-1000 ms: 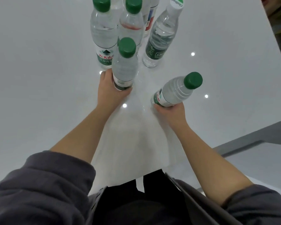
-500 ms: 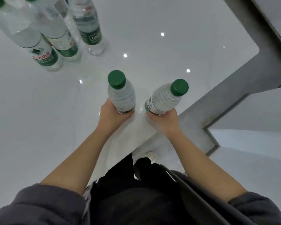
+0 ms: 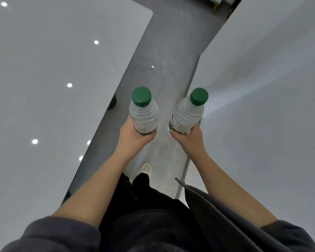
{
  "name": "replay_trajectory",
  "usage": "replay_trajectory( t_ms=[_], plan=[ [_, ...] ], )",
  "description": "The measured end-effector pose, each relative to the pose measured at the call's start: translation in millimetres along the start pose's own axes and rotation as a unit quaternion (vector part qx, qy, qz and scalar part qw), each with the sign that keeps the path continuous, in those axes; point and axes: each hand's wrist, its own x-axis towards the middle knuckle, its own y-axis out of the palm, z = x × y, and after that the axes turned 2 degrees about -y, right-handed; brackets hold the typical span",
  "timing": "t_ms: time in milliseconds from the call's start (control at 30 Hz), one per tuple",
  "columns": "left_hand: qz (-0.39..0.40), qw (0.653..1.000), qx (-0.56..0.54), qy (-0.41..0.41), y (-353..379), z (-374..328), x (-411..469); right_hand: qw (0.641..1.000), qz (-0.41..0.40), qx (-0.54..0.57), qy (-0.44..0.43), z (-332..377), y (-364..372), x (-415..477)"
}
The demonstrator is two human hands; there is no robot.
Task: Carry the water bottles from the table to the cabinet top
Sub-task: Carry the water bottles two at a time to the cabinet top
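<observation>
My left hand point(image 3: 133, 138) grips the base of a clear water bottle with a green cap point(image 3: 143, 110), held upright over the grey floor. My right hand point(image 3: 188, 139) grips a second green-capped water bottle point(image 3: 187, 111), tilted slightly right, near the edge of the white surface on the right. The glossy white table point(image 3: 53, 88) fills the left side. The other bottles are out of view.
A grey floor strip point(image 3: 164, 60) runs between the white table on the left and a white surface point(image 3: 262, 106) on the right. My white shoe point(image 3: 145, 169) and dark trousers show below the hands. A wooden piece point(image 3: 215, 2) sits at the top edge.
I have turned right, away from the table. Both bottles moved off the tabletop and now hang over the floor strip. The standing bottles have left the view.
</observation>
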Motion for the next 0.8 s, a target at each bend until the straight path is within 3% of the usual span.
replay_trajectory(
  t_ms=[133,333,567,800],
  plan=[
    [0.061,0.996,0.035,0.056,27.2,-29.2,5.3,0.996,-0.077,0.044,0.006,0.1,-33.0,-14.8],
    [0.09,0.988,0.026,0.122,43.2,-108.4,18.5,0.98,-0.172,0.099,-0.006,44.0,-69.2,-16.3],
    [0.115,0.96,-0.04,0.25,27.8,-246.0,26.3,0.958,-0.212,0.153,-0.116,154.6,-120.0,8.3],
    [0.117,0.932,-0.109,0.326,-4.3,-353.9,21.0,0.935,-0.203,0.189,-0.219,260.5,-166.1,7.5]
  ],
)
